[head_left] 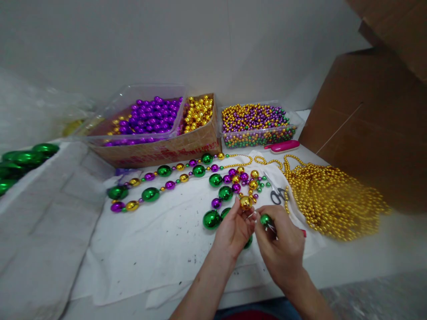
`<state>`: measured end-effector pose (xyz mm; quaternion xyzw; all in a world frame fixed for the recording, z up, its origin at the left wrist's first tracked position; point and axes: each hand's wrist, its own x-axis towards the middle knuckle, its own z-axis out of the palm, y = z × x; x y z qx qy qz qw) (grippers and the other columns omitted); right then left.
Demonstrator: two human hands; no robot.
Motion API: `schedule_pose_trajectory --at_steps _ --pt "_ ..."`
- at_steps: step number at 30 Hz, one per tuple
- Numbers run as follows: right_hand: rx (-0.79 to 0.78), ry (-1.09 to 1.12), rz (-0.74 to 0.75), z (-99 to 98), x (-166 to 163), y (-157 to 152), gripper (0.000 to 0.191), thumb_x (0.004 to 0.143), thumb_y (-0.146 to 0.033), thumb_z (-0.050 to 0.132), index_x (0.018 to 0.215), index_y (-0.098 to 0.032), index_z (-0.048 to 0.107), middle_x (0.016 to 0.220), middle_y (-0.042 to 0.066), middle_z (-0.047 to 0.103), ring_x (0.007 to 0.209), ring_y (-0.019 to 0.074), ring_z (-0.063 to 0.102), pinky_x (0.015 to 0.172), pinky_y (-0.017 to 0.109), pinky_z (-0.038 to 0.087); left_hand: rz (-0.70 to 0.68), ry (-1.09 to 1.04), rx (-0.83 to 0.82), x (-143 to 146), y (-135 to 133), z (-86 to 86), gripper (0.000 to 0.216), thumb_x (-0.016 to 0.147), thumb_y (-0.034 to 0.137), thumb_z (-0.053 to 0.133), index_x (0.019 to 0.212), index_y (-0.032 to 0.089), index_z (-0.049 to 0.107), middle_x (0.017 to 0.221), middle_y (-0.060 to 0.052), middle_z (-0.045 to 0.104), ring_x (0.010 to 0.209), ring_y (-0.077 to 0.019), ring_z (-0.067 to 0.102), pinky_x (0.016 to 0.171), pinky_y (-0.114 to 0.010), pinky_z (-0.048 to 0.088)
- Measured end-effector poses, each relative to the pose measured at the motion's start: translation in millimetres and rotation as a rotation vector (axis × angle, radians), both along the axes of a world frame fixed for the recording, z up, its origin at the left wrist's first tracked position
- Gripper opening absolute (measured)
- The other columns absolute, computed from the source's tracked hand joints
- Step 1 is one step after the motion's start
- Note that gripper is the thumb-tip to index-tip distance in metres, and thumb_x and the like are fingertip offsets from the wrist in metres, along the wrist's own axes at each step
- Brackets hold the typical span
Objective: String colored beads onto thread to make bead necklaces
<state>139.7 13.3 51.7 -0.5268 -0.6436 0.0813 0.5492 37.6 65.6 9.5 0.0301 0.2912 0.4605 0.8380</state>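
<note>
My left hand [235, 231] is palm up, with its fingers curled at a large gold bead [246, 202]. A thin white string [251, 215] runs between my hands, and the fingertips of my right hand [282, 240] pinch it. Inside the curl of the right hand sits a green bead [266, 219]; whether it is on the string I cannot tell. Beyond my hands lie loose-looking green beads [215, 180], purple beads [216, 203] and small gold beads. Scissors [277, 196] rest to the right of these.
A beaded necklace [150, 194] stretches across the white cloth [133, 249]. Gold bead strands [333, 200] are heaped at right. Behind stand a cardboard box [173, 151] with beads, a clear tub [260, 138] of small beads, and a pink-handled tool [283, 146]. A large carton [363, 111] borders the right.
</note>
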Motion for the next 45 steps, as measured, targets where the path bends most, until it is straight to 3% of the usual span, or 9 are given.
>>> schedule_pose_trajectory --at_steps 5,9,14,17,21,28,35,40,45 --pt "-0.26 0.281 -0.003 -8.8 21.7 7.3 0.007 0.086 -0.023 0.054 0.081 -0.018 0.057 0.073 0.0 0.057 0.062 0.0124 0.053 0.054 0.023 0.042 -0.024 0.249 0.196 4.2 6.0 24.3 0.032 0.086 0.042 0.052 0.091 0.013 0.065 0.087 -0.008 0.064 0.072 -0.0167 0.061 0.06 -0.028 0.05" --pt "-0.491 0.114 0.123 -11.2 56.1 16.3 0.019 0.084 -0.036 0.057 0.093 -0.02 0.059 0.085 0.002 0.062 0.068 0.0153 0.056 0.061 0.027 0.045 0.049 0.439 0.435 2.4 15.7 35.4 0.033 0.086 0.043 0.053 0.097 0.015 0.069 0.104 -0.009 0.065 0.094 -0.0193 0.059 0.08 -0.031 0.047" --pt "-0.321 -0.235 0.013 -0.3 63.1 28.6 0.03 0.087 -0.038 0.055 0.115 -0.027 0.059 0.113 0.004 0.062 0.108 0.0262 0.049 0.093 0.047 0.034 0.095 0.623 0.644 3.2 24.3 47.2 0.035 0.089 0.045 0.048 0.109 0.023 0.067 0.125 -0.006 0.059 0.117 -0.0221 0.049 0.1 -0.037 0.033" --pt "-0.292 -0.111 0.126 3.0 45.5 39.2 0.029 0.089 -0.032 0.052 0.115 -0.025 0.059 0.11 0.005 0.064 0.103 0.0228 0.053 0.088 0.04 0.04 0.128 0.577 0.699 4.0 28.2 58.0 0.034 0.089 0.044 0.048 0.108 0.022 0.066 0.125 -0.007 0.059 0.117 -0.0227 0.05 0.1 -0.038 0.035" --pt "-0.445 0.201 0.165 -6.5 38.4 51.9 0.018 0.086 -0.032 0.054 0.084 -0.019 0.067 0.075 0.003 0.065 0.072 0.0178 0.058 0.066 0.03 0.044 0.192 0.442 0.699 -8.1 34.3 65.8 0.035 0.09 0.043 0.046 0.11 0.021 0.064 0.124 -0.009 0.059 0.109 -0.0221 0.055 0.093 -0.038 0.042" --pt "-0.675 0.549 0.376 -9.8 50.1 57.0 0.017 0.076 -0.034 0.065 0.082 -0.017 0.067 0.059 -0.002 0.058 0.055 0.0107 0.052 0.052 0.022 0.038 0.061 0.347 0.587 -17.7 43.1 50.2 0.039 0.09 0.044 0.044 0.114 0.018 0.061 0.107 -0.011 0.065 0.089 -0.0192 0.061 0.079 -0.034 0.048" --pt "-0.562 0.87 0.223 -6.1 54.2 66.3 0.015 0.072 -0.028 0.072 0.072 -0.015 0.064 0.048 -0.008 0.035 0.043 0.0033 0.021 0.038 0.018 0.012 -0.142 0.389 0.678 -12.9 55.3 43.8 0.038 0.089 0.041 0.049 0.117 0.018 0.06 0.109 -0.012 0.064 0.09 -0.0185 0.06 0.077 -0.032 0.048" --pt "-0.498 1.248 0.401 -2.5 67.4 57.6 0.009 0.078 -0.022 0.067 0.074 -0.018 0.06 0.058 -0.005 0.045 0.048 0.0044 0.035 0.041 0.014 0.025 -0.359 0.901 0.779 -13.0 66.4 9.4 0.028 0.083 0.027 0.057 0.108 0.018 0.063 0.11 -0.009 0.065 0.09 -0.0186 0.06 0.078 -0.033 0.047" --pt "-0.515 1.279 0.517 0.6 71.9 53.4 0.007 0.085 -0.022 0.058 0.081 -0.018 0.06 0.07 -0.001 0.058 0.042 0.0013 0.035 0.039 0.013 0.026 -0.535 1.559 1.19 -1.2 70.5 -20.0 0.02 0.084 0.017 0.05 0.096 0.017 0.066 0.099 -0.007 0.066 0.094 -0.0205 0.058 0.086 -0.036 0.042"
